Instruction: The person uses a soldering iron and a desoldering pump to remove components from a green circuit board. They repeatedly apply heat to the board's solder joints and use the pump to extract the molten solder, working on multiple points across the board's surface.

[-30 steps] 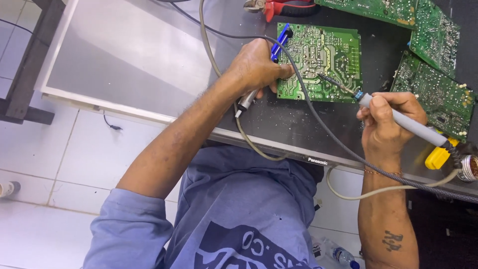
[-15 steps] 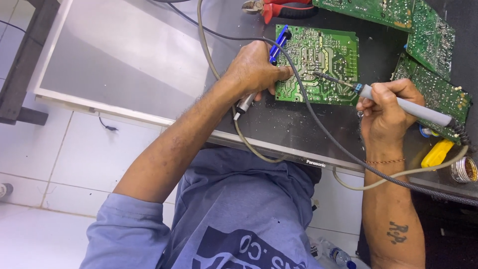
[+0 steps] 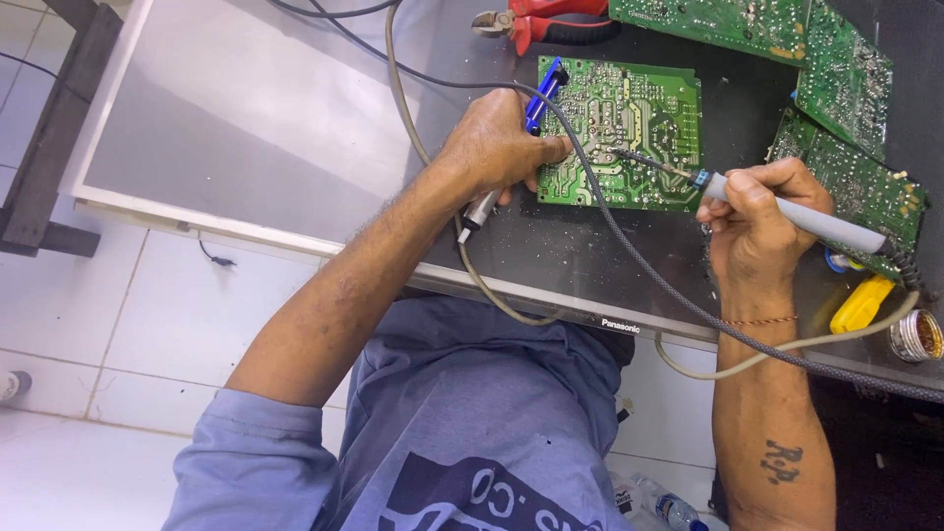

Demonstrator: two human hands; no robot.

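the circuit board (image 3: 629, 133) lies flat on the panel (image 3: 246, 118) that serves as the worktop. the left hand (image 3: 497, 143) rests at the board's left edge, gripping the probe (image 3: 536, 103); the right hand (image 3: 752, 221) sits to the board's right, and its soldering iron (image 3: 787, 211) reaches leftward – tip on the board. pliers (image 3: 541, 20) lie beyond the board; more boards (image 3: 846, 128) lie to the right, past the right hand – the tin (image 3: 914, 334) at the panel's near right edge.
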